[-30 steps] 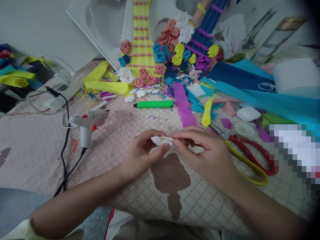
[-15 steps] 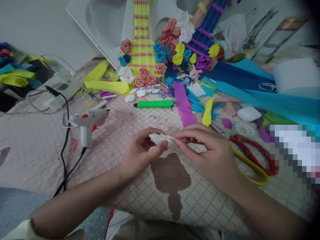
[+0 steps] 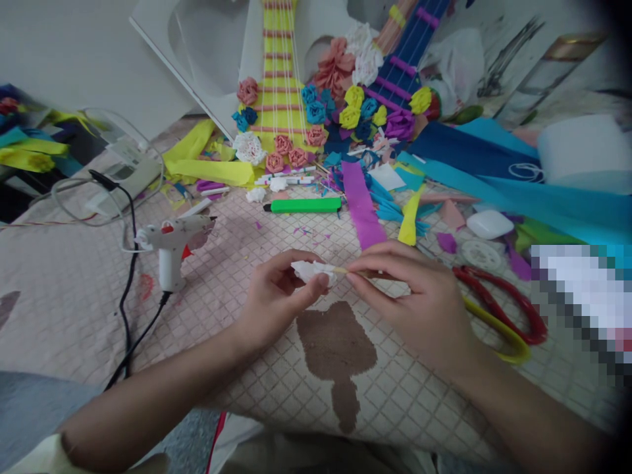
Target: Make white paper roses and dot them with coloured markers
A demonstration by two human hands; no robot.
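Between the thumb and fingers of my left hand (image 3: 284,289) is a small crumpled white paper flower (image 3: 307,271). My right hand (image 3: 412,296) pinches a thin wooden stick (image 3: 342,270), whose left end meets the white paper; how deep it goes in cannot be seen. Both hands hover over the quilted tablecloth, close together. Scissors (image 3: 498,306) with red and yellow handles lie beside my right wrist, their blades partly hidden by that hand. Beyond my fingers lies a green marker-like tool (image 3: 305,205) with a black tip.
A white glue gun (image 3: 172,247) stands at the left with its black cord trailing forward. Yellow (image 3: 277,85) and blue (image 3: 405,62) paper-covered guitar shapes with paper roses stand at the back. Crepe paper strips (image 3: 363,204), scraps and a white roll (image 3: 585,155) crowd the right.
My right hand has drawn very slightly away from the white paper flower, and more of the stick shows between the hands. My left hand has shifted slightly left.
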